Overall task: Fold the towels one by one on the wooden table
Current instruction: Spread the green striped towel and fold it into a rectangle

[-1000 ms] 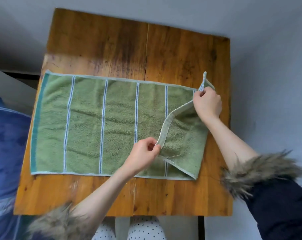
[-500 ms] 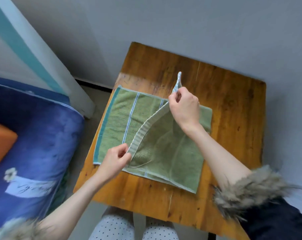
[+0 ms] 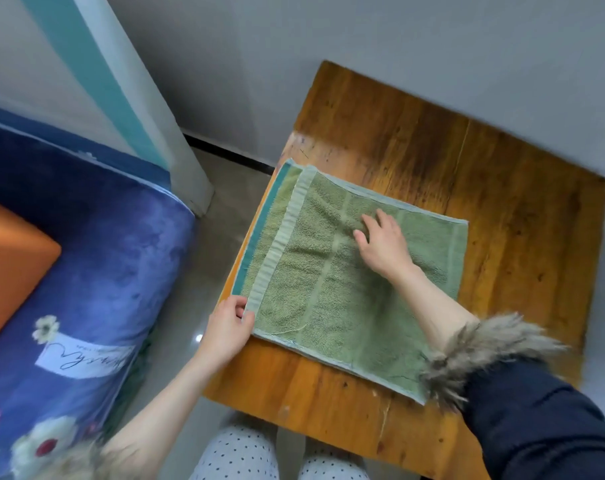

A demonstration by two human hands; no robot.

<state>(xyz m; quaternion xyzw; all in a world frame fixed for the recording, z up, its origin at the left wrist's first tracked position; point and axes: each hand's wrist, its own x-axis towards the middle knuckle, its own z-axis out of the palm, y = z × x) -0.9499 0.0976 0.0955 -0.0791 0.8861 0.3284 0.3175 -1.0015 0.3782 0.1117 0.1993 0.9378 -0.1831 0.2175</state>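
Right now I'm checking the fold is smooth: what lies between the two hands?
Only green towel: the folded top layer spans from the left hand, pinching its near corner, to the right hand lying flat on it, in the head view.

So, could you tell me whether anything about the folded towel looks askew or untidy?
Slightly. The green towel is folded in half, but the top layer's pale hem stops short of the teal band beneath at the left end, so the edges don't match. A loose thread trails near the front corner by the left hand.
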